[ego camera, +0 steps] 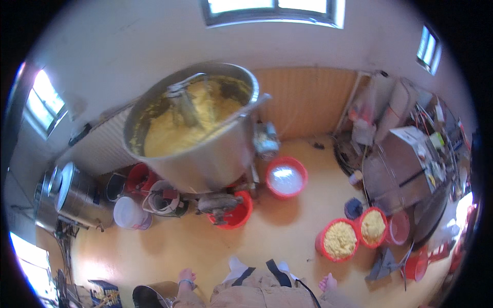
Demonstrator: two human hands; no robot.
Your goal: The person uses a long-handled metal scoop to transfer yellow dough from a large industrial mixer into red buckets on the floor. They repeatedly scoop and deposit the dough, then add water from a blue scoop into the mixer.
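Observation:
My left hand (187, 278), with a pale band at its wrist, hangs low in view beside my body. It holds nothing and is nearest to a metal drum (161, 289) on the floor. On the other side, my right hand (328, 283) hangs with nothing in it, its fingers loosely curled. Beyond it stand two red buckets (319, 246) filled with a pale yellow, crumbly mass (341, 239). Ahead is a large stainless steel vat (215, 163) holding a yellow mass (169, 133), with a metal stirring arm (188, 109) reaching into it. Neither hand touches the vat or buckets.
A red tub (287, 194) with clear or whitish contents stands right of the vat. A red basin (242, 217) sits under the vat's outlet (219, 204). White pails (131, 213) and steel drums (83, 196) are at left. A cluttered brown table (396, 169) is at right.

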